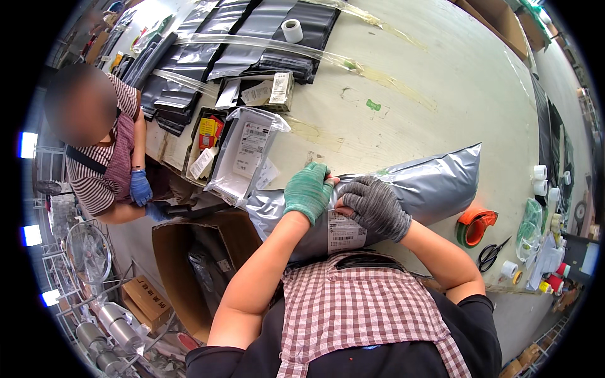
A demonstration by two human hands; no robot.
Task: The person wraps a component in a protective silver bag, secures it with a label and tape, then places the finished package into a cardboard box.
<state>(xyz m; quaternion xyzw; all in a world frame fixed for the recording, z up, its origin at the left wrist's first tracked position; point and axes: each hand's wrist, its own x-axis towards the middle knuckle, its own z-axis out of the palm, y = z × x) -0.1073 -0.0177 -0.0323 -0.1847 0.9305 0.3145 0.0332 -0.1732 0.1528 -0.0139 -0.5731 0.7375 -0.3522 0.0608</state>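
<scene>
Hands — two (307, 192) (376, 206) — on one grey mailer bag (435, 186)

A: What do the hands wear?
B: Knit cloth gloves: left hand (307, 192) green, right hand (376, 206) grey, both matt.
A: And the parcel?
B: A glossy, crinkled grey plastic mailer bag (435, 186) with a matt paper label (345, 232), on a smooth pale table (441, 82).

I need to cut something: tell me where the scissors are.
In the head view, the black scissors lie on the table to the person's right, just below the orange tape dispenser and left of a white tape roll.
</scene>
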